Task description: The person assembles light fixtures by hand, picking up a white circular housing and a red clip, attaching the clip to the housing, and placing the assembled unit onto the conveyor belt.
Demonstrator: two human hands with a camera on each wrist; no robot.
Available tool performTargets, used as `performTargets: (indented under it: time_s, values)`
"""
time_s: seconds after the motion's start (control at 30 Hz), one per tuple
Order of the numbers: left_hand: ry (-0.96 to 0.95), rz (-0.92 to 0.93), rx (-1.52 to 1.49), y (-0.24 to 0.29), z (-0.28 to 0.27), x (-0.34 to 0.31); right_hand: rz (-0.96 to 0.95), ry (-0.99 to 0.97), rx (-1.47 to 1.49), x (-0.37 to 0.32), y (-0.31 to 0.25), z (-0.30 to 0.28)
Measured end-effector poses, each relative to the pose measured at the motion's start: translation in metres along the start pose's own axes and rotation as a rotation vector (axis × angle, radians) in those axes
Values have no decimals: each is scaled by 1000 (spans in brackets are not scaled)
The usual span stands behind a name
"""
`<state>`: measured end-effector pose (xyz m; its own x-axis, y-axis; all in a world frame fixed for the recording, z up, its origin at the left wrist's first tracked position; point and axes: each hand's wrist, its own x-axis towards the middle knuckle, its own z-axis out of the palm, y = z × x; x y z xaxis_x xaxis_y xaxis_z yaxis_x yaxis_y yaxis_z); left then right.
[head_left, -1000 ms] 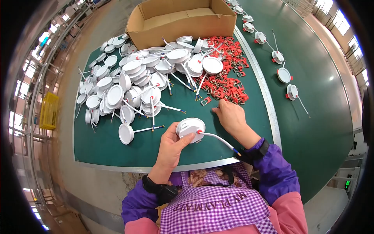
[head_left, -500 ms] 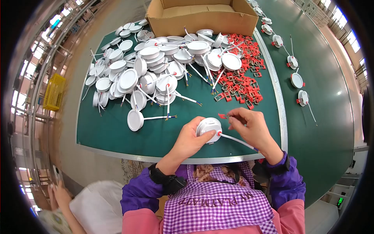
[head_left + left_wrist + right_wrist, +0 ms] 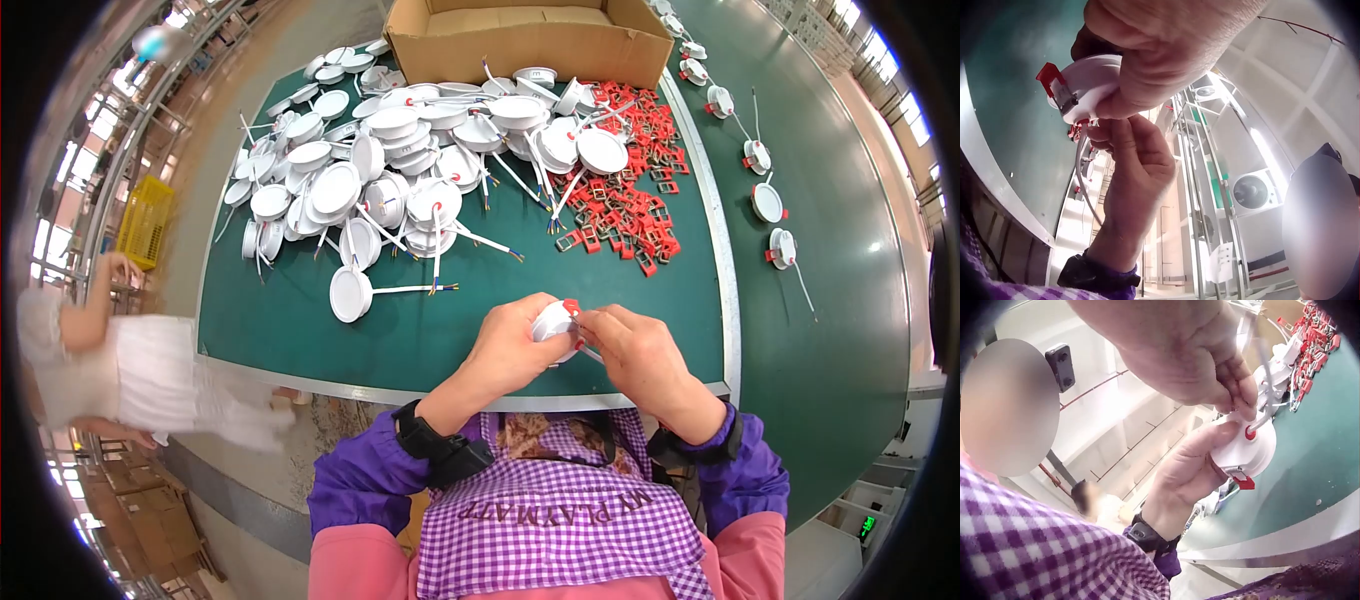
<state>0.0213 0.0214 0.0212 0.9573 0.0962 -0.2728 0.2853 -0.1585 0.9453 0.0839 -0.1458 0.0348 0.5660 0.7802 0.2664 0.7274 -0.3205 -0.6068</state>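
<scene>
My left hand [image 3: 508, 348] grips a white round downlight [image 3: 553, 323], its thumb across the back. In the right wrist view, a red grommet sits where the white cable [image 3: 1269, 381] leaves the back. One red spring clip [image 3: 1049, 76] with a metal part is on the downlight's side, also visible low on it in the right wrist view. My right hand [image 3: 640, 352] curls its fingertips against the opposite side, pinching another red clip [image 3: 571, 306] whose red tip shows above the fingers. The rest of that clip is hidden by the fingers.
A heap of white downlights [image 3: 335, 188] with loose cables covers the green table's left. A pile of red clips [image 3: 630, 225] lies right of it, before a cardboard box [image 3: 530, 55]. A row of downlights [image 3: 768, 203] lies on the belt at right. A person in white [image 3: 150, 370] is at left.
My right hand left the clip pile with a red clip, then brought it against the downlight. My left hand lifted slightly and tilted the downlight. A person in white moved into view at left.
</scene>
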Motion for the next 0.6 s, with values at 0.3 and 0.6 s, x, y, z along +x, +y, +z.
performTargets:
  time_s: [0.3, 0.6]
  values:
    - [-64, 98, 114, 1, -4, 2, 11, 66, 82, 1, -7, -5]
    - [-94, 288, 125, 5, -4, 1, 220, 105, 202, 4, -21, -19]
